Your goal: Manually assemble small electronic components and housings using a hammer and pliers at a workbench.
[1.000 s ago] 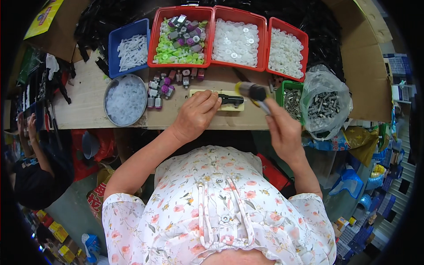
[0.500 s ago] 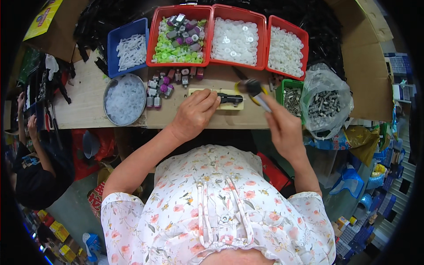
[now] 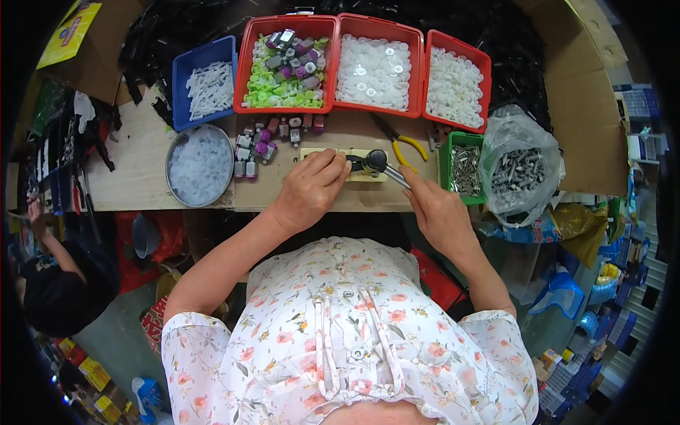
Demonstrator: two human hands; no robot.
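My right hand (image 3: 442, 212) grips a small hammer (image 3: 397, 176) by its metal handle. The hammer's dark round head is over a black plastic part (image 3: 356, 163), and I cannot tell whether they touch. Under that part lies a cream-coloured block (image 3: 368, 178) on the worktable. My left hand (image 3: 310, 185), fingers closed, pinches the left end of the black part and rests against the block. Yellow-handled pliers (image 3: 411, 146) lie just beyond the hammer.
Along the back stand a blue bin (image 3: 176, 88) of white sticks and red bins (image 3: 283, 110) of small plastic parts. A round metal bowl (image 3: 168, 168) is at left. Right are a green bin (image 3: 446, 159) and a clear bag (image 3: 501, 209) of metal pieces. A person (image 3: 60, 283) sits far left.
My right hand has brought the hammer down and left onto or over the black part, uncovering the pliers. My left hand stays in place.
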